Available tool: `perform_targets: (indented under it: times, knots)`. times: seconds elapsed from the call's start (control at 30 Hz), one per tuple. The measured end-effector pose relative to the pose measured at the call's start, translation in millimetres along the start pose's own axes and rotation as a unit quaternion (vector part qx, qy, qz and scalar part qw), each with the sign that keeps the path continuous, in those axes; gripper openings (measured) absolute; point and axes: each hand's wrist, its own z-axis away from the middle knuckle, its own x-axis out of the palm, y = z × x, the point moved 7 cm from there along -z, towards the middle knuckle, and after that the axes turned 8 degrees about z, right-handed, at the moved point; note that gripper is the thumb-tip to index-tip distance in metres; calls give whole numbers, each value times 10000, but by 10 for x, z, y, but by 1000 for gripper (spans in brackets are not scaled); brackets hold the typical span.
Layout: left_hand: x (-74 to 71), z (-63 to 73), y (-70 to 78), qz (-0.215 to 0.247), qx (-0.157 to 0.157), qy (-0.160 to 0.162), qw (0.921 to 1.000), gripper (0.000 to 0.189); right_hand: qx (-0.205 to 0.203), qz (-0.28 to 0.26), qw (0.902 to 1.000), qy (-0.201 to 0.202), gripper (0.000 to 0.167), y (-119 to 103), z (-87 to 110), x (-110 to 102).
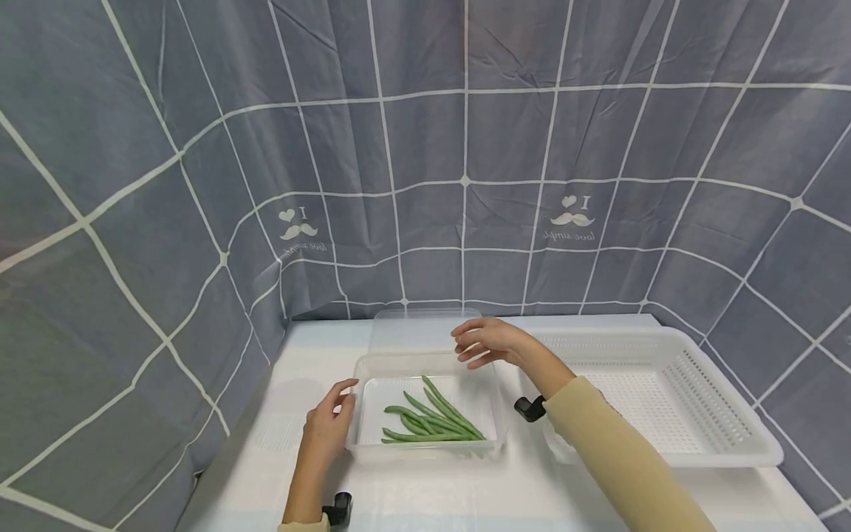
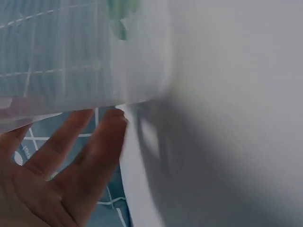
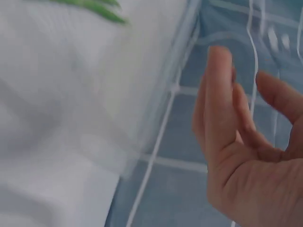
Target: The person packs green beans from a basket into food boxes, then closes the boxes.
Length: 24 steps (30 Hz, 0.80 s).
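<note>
Several green beans lie in a clear plastic container, bunched toward its front right. At the container's left wall is my left hand, its fingertips right at the rim and side. The left wrist view shows that hand's fingers fairly straight beside the container's wall. Over the back right corner of the container hovers my right hand, fingers loosely bent and pointing left. Nothing shows between its fingers in the right wrist view, where the thumb stands apart from the fingers.
A white perforated basket stands to the right, partly behind the right forearm. Behind the container lies a clear, flat lid near the table's back edge. A grey gridded curtain surrounds the white table.
</note>
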Motion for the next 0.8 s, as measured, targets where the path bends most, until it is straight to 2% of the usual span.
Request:
perform_targets:
  times: [0.07,0.17,0.27,0.37,0.47,0.57,0.67,0.8]
  knots:
    - [-78,-93,41,-117,6,-73,9999,40,-27,-148,9992,361,48,2,-46,-201]
    - [-239,-336,148,-353,100,-158,9992,46,110,-385,9954,868,54,52,-143,-433]
    - [-368,-681,244,-524,155,-355,9979,51,362,-496,9907,1214,62,131,-253,-570]
    - [-381,-1042,278,-433,-12,-739,9963,55,663,-692,9847,1454,69,214,-357,-627]
    - [-273,-1351,244,-177,-317,-1164,9925,59,1010,-855,9788,1562,73,299,-452,-621]
    - [-90,-1544,161,-32,-613,-1504,9867,60,1419,-865,9738,1554,73,411,-539,-579]
    - [108,-1660,42,54,-887,-1749,9806,59,1760,-747,9693,1546,71,538,-585,-538]
    - [286,-1769,-73,153,-1115,-1870,9759,57,1867,-436,9689,1566,66,652,-609,-509]
